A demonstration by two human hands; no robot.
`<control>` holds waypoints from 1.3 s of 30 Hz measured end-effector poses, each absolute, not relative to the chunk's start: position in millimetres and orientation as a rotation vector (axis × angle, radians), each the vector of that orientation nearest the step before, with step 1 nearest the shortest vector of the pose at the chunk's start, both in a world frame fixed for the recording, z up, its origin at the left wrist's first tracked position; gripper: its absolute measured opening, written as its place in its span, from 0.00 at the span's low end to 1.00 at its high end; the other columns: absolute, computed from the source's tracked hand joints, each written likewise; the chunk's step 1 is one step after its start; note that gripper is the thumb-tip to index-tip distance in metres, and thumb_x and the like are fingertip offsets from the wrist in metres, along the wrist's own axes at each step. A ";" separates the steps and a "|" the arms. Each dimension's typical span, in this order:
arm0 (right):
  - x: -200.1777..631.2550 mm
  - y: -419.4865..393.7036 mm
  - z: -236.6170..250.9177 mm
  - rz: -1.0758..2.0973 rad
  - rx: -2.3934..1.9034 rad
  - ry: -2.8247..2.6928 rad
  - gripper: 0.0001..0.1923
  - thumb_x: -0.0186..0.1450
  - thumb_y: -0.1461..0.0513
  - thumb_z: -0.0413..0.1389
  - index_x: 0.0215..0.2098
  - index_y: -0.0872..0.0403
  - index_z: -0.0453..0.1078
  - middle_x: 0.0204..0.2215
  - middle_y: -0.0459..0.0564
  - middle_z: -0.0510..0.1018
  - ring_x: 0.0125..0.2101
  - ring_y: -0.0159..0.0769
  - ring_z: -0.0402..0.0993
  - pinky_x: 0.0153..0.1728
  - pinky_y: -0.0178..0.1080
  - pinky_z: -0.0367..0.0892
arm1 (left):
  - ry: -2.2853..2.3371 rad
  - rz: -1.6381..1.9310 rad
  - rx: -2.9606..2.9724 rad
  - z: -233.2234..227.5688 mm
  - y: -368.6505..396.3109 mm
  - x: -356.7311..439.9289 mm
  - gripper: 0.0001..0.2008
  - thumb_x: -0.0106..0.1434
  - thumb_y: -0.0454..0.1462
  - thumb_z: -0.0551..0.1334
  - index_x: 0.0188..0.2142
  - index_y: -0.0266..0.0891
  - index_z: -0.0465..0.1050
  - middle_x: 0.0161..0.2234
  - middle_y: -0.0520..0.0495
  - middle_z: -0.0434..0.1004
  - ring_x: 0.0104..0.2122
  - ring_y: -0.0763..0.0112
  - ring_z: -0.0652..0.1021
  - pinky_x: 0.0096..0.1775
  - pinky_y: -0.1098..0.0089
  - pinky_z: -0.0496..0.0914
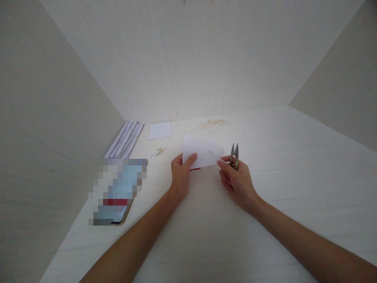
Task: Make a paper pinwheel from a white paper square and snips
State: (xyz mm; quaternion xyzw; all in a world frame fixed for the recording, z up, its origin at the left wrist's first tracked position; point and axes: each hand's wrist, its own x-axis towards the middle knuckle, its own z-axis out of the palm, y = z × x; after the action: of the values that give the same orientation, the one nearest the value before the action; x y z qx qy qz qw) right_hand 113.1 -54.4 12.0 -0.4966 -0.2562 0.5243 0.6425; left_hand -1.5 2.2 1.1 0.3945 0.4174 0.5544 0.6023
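My left hand point(181, 175) is closed on a sheet of white paper point(203, 151), its thumb lying on top near the lower left corner. A small bit of red shows under the paper's lower edge, too little to name. In my right hand point(238, 181) are small thread snips point(234, 155), blades pointing up and slightly apart. The thumb and index finger of that hand are pressed together at the paper's right corner. Whether they pinch the paper or something thin there, I cannot tell.
A pixelated phone-like object point(122, 192) lies on the white surface at the left. Behind it is a stack of folded papers point(125, 139), with a white paper square point(160, 130) beside it. Small scraps point(160, 150) lie nearby. Pale walls enclose the left, back and right.
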 end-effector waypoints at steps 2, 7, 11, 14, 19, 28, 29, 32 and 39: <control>114.9 -52.6 13.0 1.112 -1.102 -0.538 0.11 0.49 0.60 0.58 0.24 0.53 0.58 0.07 0.31 0.51 0.08 0.19 0.43 0.06 0.25 0.40 | 0.981 1.221 1.017 -0.6 -0.1 -0.8 0.09 0.44 0.39 0.65 0.21 0.34 0.70 0.19 0.52 0.71 0.19 0.77 0.70 0.22 0.75 0.64; 116.2 -50.8 14.0 1.031 -1.042 -0.544 0.13 0.50 0.59 0.58 0.24 0.52 0.56 0.08 0.31 0.50 0.08 0.19 0.42 0.06 0.25 0.40 | 1.044 1.170 1.229 3.9 -11.2 2.6 0.11 0.40 0.38 0.67 0.24 0.35 0.72 0.22 0.49 0.74 0.27 0.69 0.74 0.29 0.70 0.68; 114.9 -51.9 10.9 1.106 -1.036 -0.584 0.14 0.52 0.56 0.57 0.23 0.51 0.54 0.08 0.32 0.49 0.08 0.20 0.41 0.07 0.26 0.40 | 1.010 1.191 1.224 8.2 -13.6 4.5 0.16 0.41 0.37 0.67 0.32 0.36 0.72 0.29 0.46 0.76 0.33 0.66 0.75 0.36 0.66 0.70; 113.9 -53.6 7.0 1.209 -1.109 -0.689 0.10 0.52 0.57 0.56 0.24 0.53 0.60 0.09 0.33 0.50 0.09 0.20 0.43 0.07 0.27 0.40 | 0.991 1.272 1.131 5.0 -9.5 4.8 0.19 0.42 0.37 0.66 0.36 0.36 0.71 0.34 0.45 0.76 0.36 0.66 0.75 0.40 0.65 0.69; 112.7 -56.1 3.8 1.144 -1.272 -1.048 0.06 0.51 0.61 0.57 0.24 0.55 0.65 0.11 0.35 0.51 0.10 0.21 0.47 0.10 0.29 0.44 | 0.978 1.360 1.060 -0.2 -5.1 4.9 0.19 0.43 0.37 0.66 0.38 0.37 0.70 0.37 0.45 0.75 0.37 0.67 0.75 0.41 0.66 0.68; 112.0 -56.0 5.6 1.054 -1.356 -1.146 0.10 0.48 0.58 0.60 0.20 0.55 0.64 0.12 0.36 0.51 0.13 0.22 0.46 0.14 0.30 0.44 | 1.089 1.334 1.184 6.4 -8.9 3.5 0.17 0.43 0.38 0.66 0.35 0.36 0.71 0.34 0.45 0.76 0.34 0.67 0.75 0.40 0.66 0.68; 111.8 -55.8 5.4 1.048 -1.362 -1.146 0.10 0.48 0.58 0.60 0.21 0.55 0.64 0.12 0.36 0.51 0.13 0.22 0.46 0.14 0.30 0.44 | 1.100 1.329 1.190 7.1 -9.3 3.4 0.17 0.43 0.37 0.66 0.35 0.36 0.71 0.34 0.45 0.76 0.34 0.67 0.75 0.40 0.66 0.68; 111.4 -55.4 5.2 1.032 -1.374 -1.155 0.11 0.47 0.58 0.60 0.20 0.55 0.63 0.12 0.35 0.51 0.14 0.22 0.47 0.14 0.30 0.45 | 1.116 1.326 1.213 8.3 -10.5 3.2 0.17 0.44 0.37 0.66 0.35 0.36 0.71 0.34 0.45 0.76 0.35 0.67 0.75 0.41 0.65 0.68; 111.1 -55.8 6.4 1.031 -1.382 -1.142 0.13 0.46 0.56 0.60 0.20 0.55 0.61 0.11 0.35 0.52 0.13 0.22 0.47 0.14 0.31 0.44 | 1.095 1.343 1.243 6.9 -11.2 3.6 0.16 0.45 0.38 0.65 0.36 0.37 0.72 0.35 0.46 0.76 0.36 0.67 0.75 0.42 0.65 0.67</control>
State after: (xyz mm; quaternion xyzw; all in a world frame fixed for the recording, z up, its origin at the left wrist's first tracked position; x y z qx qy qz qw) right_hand 111.1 -55.8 6.4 -0.5744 -0.4744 0.4285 0.5112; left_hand 3.6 -11.2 6.9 0.5104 0.4496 0.5513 0.4831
